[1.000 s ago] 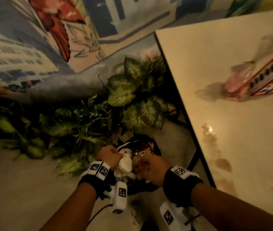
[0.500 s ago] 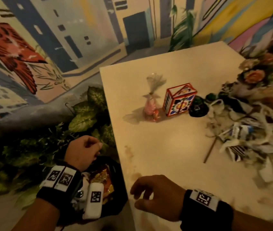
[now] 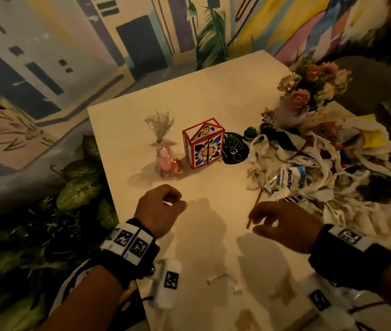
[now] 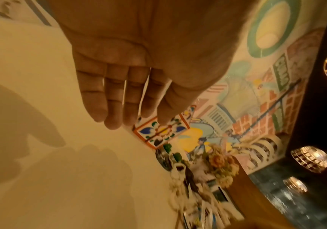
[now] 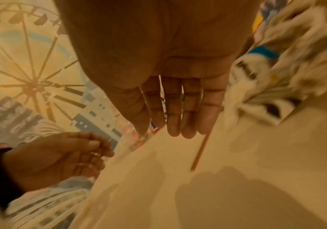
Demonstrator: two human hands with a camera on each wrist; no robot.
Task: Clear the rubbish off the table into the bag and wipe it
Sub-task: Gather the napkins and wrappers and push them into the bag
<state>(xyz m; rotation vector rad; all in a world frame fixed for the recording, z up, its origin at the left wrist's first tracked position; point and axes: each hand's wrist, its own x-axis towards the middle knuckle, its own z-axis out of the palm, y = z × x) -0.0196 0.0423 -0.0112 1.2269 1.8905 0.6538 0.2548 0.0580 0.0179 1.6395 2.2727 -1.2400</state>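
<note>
A heap of rubbish (image 3: 321,177), crumpled white paper, wrappers and a small carton (image 3: 285,180), covers the right side of the cream table (image 3: 213,96). A thin brown stick (image 3: 254,209) lies at the heap's near edge. My right hand (image 3: 259,220) hovers just over the stick's near end, fingers relaxed and empty; the right wrist view shows the stick (image 5: 199,151) beside its fingertips (image 5: 188,133). My left hand (image 3: 173,203) hangs over the table's left part, loosely curled and holding nothing, its fingers (image 4: 115,111) straight in the left wrist view. The bag is out of view.
A painted floral box (image 3: 203,143), a pink wrapped sweet bag (image 3: 165,161), small potted cacti (image 3: 231,140) and a flower vase (image 3: 309,91) stand at the back. Brown stains (image 3: 244,316) mark the near edge. Leafy plants (image 3: 77,187) fill the floor left of the table.
Both hands have come up from the bag on the floor to above the table. The right hand has moved right to the stick. The view swung onto the table.
</note>
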